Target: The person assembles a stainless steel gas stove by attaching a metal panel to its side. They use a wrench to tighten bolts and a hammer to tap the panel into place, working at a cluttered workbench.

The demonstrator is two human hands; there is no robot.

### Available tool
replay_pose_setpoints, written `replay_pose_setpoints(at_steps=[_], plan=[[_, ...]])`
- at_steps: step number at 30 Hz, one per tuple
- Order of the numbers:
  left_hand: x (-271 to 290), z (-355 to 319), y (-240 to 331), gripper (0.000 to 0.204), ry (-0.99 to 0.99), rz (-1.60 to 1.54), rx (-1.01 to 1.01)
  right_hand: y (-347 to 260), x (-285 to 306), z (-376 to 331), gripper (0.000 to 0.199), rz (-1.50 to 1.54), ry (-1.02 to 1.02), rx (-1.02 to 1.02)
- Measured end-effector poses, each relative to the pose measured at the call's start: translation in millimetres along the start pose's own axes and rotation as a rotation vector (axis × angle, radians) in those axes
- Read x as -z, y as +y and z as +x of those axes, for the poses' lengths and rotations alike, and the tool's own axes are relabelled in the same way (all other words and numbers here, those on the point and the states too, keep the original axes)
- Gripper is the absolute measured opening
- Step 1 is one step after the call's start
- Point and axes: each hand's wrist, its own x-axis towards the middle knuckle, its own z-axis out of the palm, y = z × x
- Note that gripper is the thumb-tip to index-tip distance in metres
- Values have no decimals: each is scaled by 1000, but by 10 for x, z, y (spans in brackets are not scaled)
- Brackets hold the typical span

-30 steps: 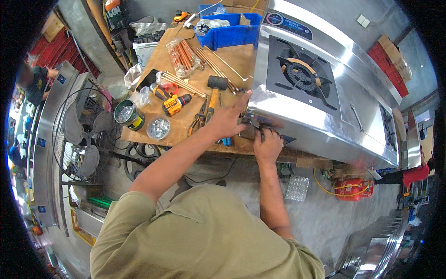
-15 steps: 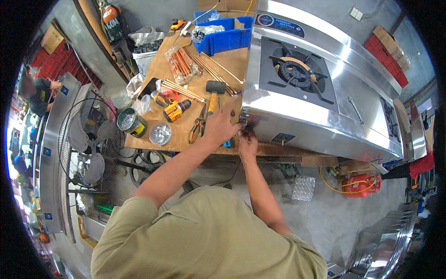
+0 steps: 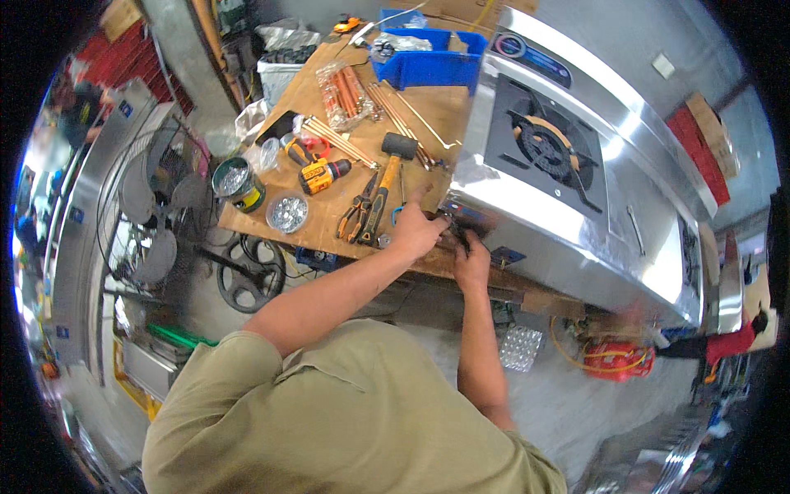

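Note:
A stainless steel gas stove stands on the right part of the workbench, with a black burner on its top. My left hand reaches to the stove's front left corner, its fingers closed on a small dark part. Close beside it, my right hand pinches at the same dark area on the front panel; the fingers hide what it holds. Left of my hands lie a black-headed mallet and orange-handled pliers.
A yellow cordless drill, a tub of small metal parts, a can and copper tubes lie on the workbench. Blue bins stand behind. A fan is at left, a red gas cylinder below right.
The whole view has turned and shifted, so the bench and stove appear tilted. Both my hands stay at the stove's front left corner, with small finger changes.

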Motion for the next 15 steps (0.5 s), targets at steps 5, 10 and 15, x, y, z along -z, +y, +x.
replay_pose_setpoints(at_steps=[5, 10, 15], plan=[[24, -6, 13, 70, -78, -514, 196, -205, 164, 34, 31, -83, -30, 14], [47, 35, -139, 68, -159, -699, 214, -399, 237, 26, 28, 5, -93, -18], [135, 81, -214, 62, -189, -418, 29, -457, 77, -28, 24, 98, 11, 57]])
